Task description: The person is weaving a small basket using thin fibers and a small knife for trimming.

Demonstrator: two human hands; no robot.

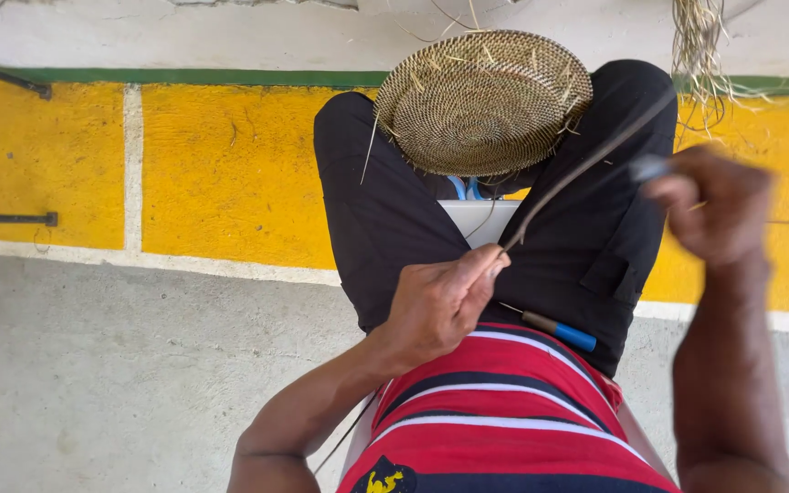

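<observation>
Pinching one end of a long thin fibre strand (586, 164), the left hand (440, 306) sits closed just above the lap, and the strand runs taut up and across the right thigh. The right hand (714, 205) is curled shut around something small and greyish, too blurry to make out, close to the strand. A round woven basket (481, 100) rests on the knees, and a blue-handled tool (559, 329) lies on the lap beside the left hand

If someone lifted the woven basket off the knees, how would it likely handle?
The woven basket would probably feel light for its size, being thin coiled fibre. Its shallow bowl shape looks fairly stiff. Loose straw ends stick out, so it may snag or shed bits.
</observation>
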